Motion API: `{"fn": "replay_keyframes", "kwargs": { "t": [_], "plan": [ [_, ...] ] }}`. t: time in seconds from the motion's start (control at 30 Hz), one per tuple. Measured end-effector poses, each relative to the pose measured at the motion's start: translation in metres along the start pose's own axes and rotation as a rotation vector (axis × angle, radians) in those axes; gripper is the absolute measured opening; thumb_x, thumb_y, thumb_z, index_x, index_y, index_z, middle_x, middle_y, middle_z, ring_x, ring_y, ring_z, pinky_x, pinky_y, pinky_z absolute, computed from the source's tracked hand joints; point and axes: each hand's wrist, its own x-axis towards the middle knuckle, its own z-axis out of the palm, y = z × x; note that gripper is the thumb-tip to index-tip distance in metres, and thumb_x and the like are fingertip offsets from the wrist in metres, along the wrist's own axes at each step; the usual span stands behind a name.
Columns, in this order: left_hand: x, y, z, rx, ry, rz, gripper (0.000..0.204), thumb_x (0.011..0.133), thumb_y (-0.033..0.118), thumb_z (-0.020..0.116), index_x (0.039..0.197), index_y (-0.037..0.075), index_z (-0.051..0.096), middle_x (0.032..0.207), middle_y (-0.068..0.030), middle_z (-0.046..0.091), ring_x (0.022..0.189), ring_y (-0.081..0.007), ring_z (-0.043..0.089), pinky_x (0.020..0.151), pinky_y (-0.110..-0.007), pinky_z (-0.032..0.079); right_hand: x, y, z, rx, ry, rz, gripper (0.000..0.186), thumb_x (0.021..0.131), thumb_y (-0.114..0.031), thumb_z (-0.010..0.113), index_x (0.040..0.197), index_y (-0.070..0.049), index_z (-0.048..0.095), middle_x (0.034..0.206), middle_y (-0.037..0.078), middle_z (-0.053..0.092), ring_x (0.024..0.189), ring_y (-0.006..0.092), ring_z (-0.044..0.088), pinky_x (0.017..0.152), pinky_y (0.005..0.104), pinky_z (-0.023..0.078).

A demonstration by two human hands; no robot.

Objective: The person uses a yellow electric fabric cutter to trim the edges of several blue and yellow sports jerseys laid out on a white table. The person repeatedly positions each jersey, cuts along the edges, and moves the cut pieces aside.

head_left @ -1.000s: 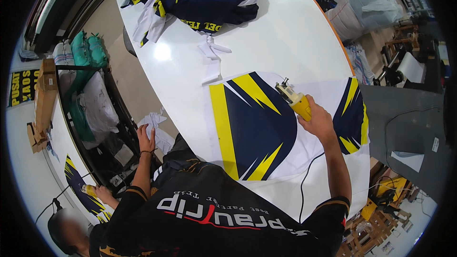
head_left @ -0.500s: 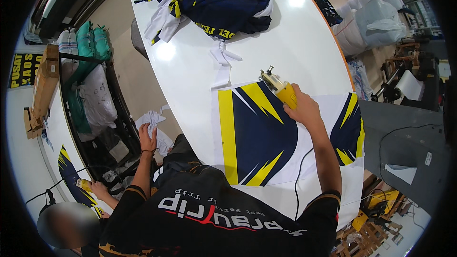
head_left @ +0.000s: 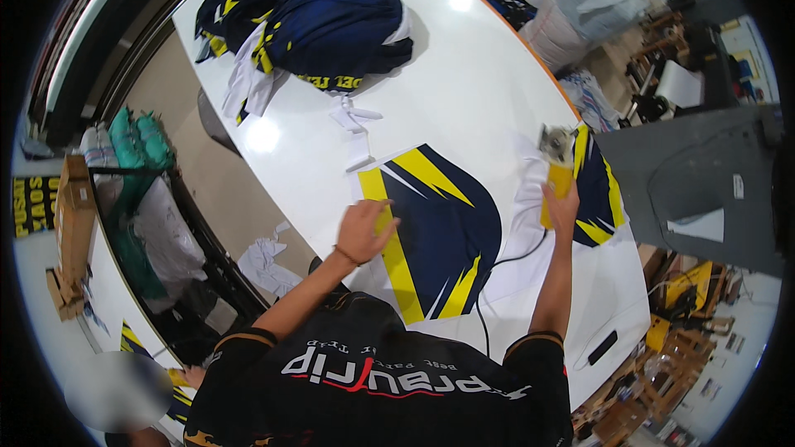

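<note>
A navy and yellow printed fabric panel (head_left: 443,228) lies flat on the white table (head_left: 464,74) in front of me. My left hand (head_left: 364,230) rests on its yellow left edge, fingers spread. My right hand (head_left: 561,199) grips a yellow electric fabric cutter (head_left: 556,167) with a round metal head, standing on white fabric to the right of the panel. Its black cord (head_left: 505,269) trails back toward my body. A second navy and yellow piece (head_left: 598,190) lies just right of the cutter.
A heap of navy and yellow garments (head_left: 323,21) sits at the table's far end, with white scraps (head_left: 354,116) near it. A black flat object (head_left: 602,346) lies by the near right edge. Shelves with folded cloth (head_left: 137,199) stand left. Another person (head_left: 124,389) is at the lower left.
My left hand rose from beside the table onto the panel's yellow edge. My right hand carried the cutter rightward off the panel toward the second piece.
</note>
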Motion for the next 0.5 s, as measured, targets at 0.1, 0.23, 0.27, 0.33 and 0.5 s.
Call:
{"fn": "replay_keyframes", "kwargs": {
  "t": [0.1,0.23,0.27,0.33,0.5],
  "plan": [
    [0.031,0.040,0.045,0.230,-0.188,0.089,0.069,0.090,0.057,0.072,0.135,0.005,0.061,0.125,-0.0187,0.058,0.113,-0.0361,0.055,0.093,-0.049,0.045,-0.072,0.099,-0.065,0.055,0.189,0.066,0.051,0.087,-0.018,0.083,0.129,-0.001,0.060,0.114,0.009,0.068,0.100,0.0210,0.065,0.090,0.0352,0.053],
    [0.054,0.095,0.092,0.518,-0.344,0.178,0.097,0.083,0.078,0.064,0.149,0.008,0.051,0.143,-0.0256,0.048,0.132,-0.0452,0.043,0.105,-0.056,0.036,-0.213,0.162,-0.150,0.043,0.343,0.305,0.044,0.090,-0.020,0.080,0.125,-0.002,0.060,0.101,0.006,0.065,0.085,0.0163,0.063,0.075,0.0317,0.053],
    [0.057,0.100,0.111,0.547,-0.369,0.251,0.102,0.081,0.081,0.063,0.152,0.009,0.049,0.147,-0.0274,0.045,0.135,-0.0476,0.039,0.107,-0.058,0.034,-0.250,0.168,-0.164,0.016,0.385,0.300,0.043,0.091,-0.022,0.079,0.124,-0.002,0.060,0.098,0.006,0.065,0.082,0.0154,0.063,0.072,0.0313,0.053],
    [0.067,0.126,0.136,0.548,-0.507,0.395,0.109,0.078,0.081,0.066,0.158,0.011,0.044,0.158,-0.0256,0.039,0.148,-0.0480,0.031,0.116,-0.058,0.028,-0.324,0.169,-0.181,0.030,0.485,0.358,0.041,0.093,-0.024,0.078,0.122,-0.002,0.059,0.096,0.006,0.065,0.078,0.0150,0.063,0.069,0.0313,0.053],
    [0.069,0.162,0.190,0.304,-0.917,1.229,0.105,0.077,0.071,0.076,0.160,0.016,0.041,0.163,-0.0148,0.038,0.156,-0.0393,0.027,0.126,-0.060,0.019,-0.455,0.101,-0.164,0.261,0.694,0.597,0.040,0.095,-0.025,0.077,0.123,-0.003,0.059,0.094,0.008,0.066,0.076,0.0180,0.066,0.069,0.0329,0.055]
  ]
}}
